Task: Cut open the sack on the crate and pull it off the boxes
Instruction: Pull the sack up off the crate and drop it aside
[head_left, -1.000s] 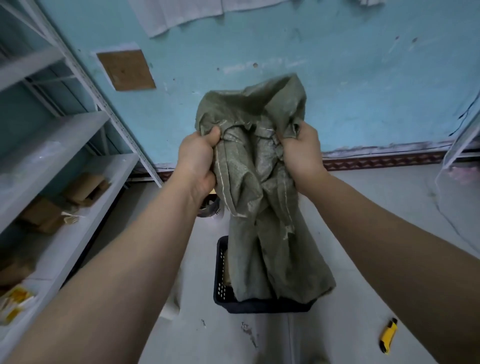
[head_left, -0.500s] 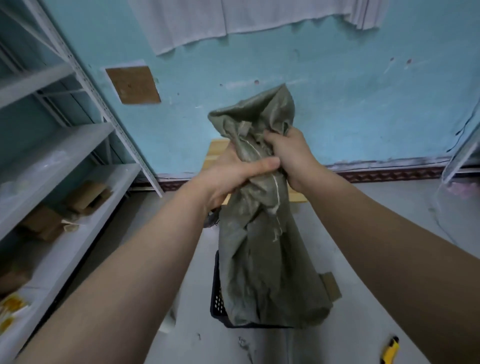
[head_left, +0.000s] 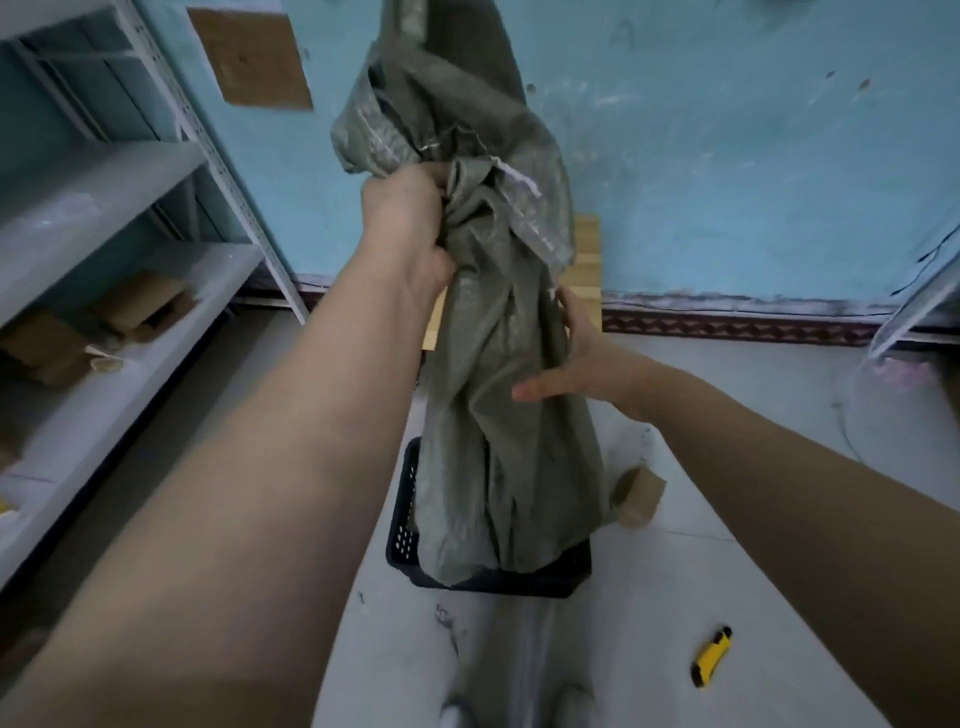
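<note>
At crate (head_left: 524, 586) rim, sack (head_left: 498, 426) bottom edge.

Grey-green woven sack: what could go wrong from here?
Only the left hand grips the grey-green woven sack; the right hand lies open against it, so it may slip.
Its lower end hangs in the black plastic crate and might drag it.
The yellow utility knife lies on the floor, easy to step on.
</note>
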